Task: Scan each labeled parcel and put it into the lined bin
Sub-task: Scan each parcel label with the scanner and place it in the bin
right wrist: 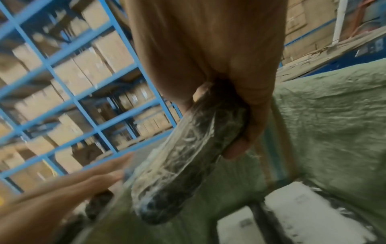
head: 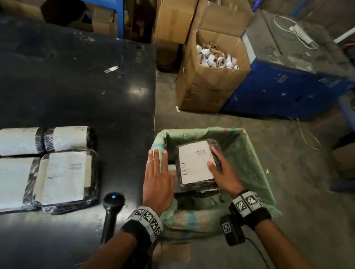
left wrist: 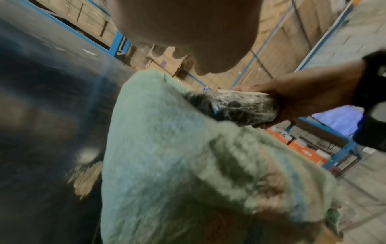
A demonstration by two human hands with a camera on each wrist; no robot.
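Right hand (head: 225,175) grips the wrapped parcel (head: 195,163) by one edge over the lined bin (head: 256,168), left hand (head: 159,177) flat-fingered at the rim; slick film could slip and drop it crooked onto the parcels below, maybe dragging the loose liner down

Warehouse, blue shelving (head: 119,0) (steel), stacked cardboard boxes (head: 175,13), concrete floor (head: 297,219)

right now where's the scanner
In the head view the scanner lies on the black table near its front right corner, between the parcels to its left and the left hand over the table edge beside the bin.
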